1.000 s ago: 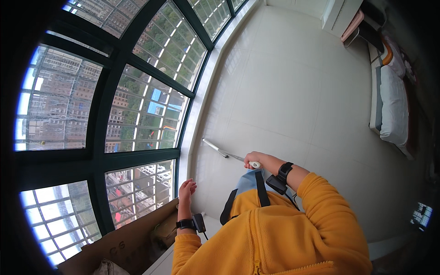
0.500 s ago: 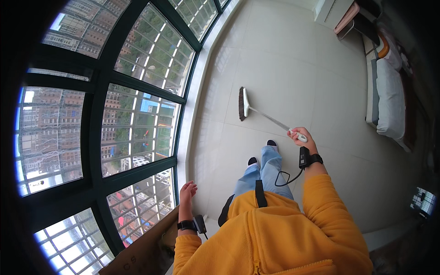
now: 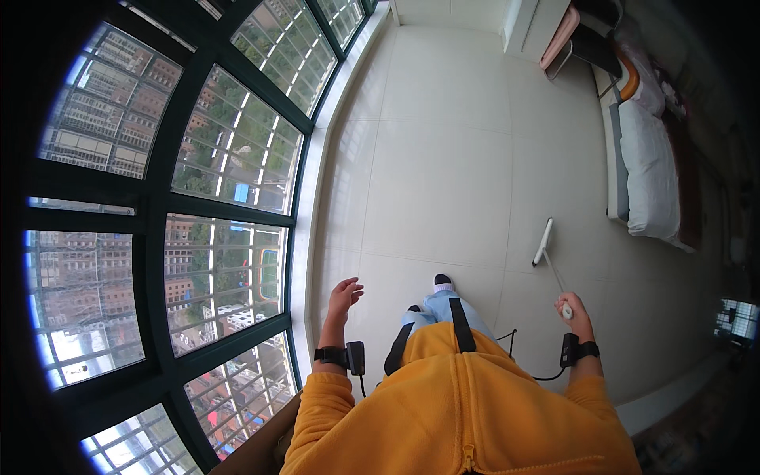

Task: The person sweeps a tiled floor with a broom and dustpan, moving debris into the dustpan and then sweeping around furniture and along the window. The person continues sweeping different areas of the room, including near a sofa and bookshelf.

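Your right hand [image 3: 573,307] is closed around the top of a mop handle [image 3: 557,279], a thin pale pole that slants down and forward to the flat white mop head [image 3: 542,241] resting on the tiled floor [image 3: 443,158], ahead of you and to your right. Your left hand [image 3: 343,297] is released, fingers loosely spread and holding nothing, hanging beside the white sill [image 3: 313,206] under the big dark-framed window [image 3: 222,182]. Both wrists carry black bands, and a cable [image 3: 522,360] loops from the right one back toward your yellow jacket. The mop head sits near the low bed [image 3: 645,166] with its pale mattress, so a wide sweep to the right could knock it against the bed's edge. The dangling cable could also snag on the handle if you pull back sharply. At the lower edge, a brown cardboard box [image 3: 265,447] shows below your left elbow; what it holds cannot be seen.
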`<state>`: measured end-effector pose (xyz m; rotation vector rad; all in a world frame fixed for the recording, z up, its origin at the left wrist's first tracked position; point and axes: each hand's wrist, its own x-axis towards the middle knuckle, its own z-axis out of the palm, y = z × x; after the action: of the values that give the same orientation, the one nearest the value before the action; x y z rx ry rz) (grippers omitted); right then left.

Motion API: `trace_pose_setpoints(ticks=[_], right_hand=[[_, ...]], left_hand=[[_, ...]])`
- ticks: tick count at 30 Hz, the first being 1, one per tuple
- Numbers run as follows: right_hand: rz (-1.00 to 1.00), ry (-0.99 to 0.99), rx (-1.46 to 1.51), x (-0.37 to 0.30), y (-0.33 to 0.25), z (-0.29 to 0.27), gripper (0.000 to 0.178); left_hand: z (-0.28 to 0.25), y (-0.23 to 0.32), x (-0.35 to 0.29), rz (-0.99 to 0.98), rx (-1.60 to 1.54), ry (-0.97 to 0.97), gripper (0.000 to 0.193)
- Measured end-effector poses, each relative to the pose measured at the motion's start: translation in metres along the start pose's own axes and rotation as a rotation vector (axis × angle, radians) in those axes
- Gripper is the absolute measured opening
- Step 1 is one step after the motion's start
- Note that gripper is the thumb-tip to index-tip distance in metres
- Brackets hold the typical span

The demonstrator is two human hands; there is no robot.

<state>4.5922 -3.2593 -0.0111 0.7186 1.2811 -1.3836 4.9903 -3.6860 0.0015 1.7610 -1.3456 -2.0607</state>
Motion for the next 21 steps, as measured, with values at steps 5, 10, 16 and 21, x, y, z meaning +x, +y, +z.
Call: trace_pose_setpoints(ticks=[5,10,16,21], right_hand=[[0.079,0.012,-0.676,-0.028,-0.031,0.074,0.012],[0.272,-0.209,-0.99,-0.019,-0.06,0.166,0.04],[0.351,-0.541,-1.259,0.06,-0.015,0.329,0.006],[0.486,-0.548,-1.079,0.099,0.028,0.437,0.003]], left_hand=[[0.043,0.023,0.021,0.021,-0.041,-0.09,0.026],[0.102,0.037,0.044,-0.06,0.002,-0.246,0.026],[0.11,0.057,0.065,0.009,-0.008,-0.25,0.025],[0.031,0.05,0.067,-0.057,-0.1,0.012,0.026]])
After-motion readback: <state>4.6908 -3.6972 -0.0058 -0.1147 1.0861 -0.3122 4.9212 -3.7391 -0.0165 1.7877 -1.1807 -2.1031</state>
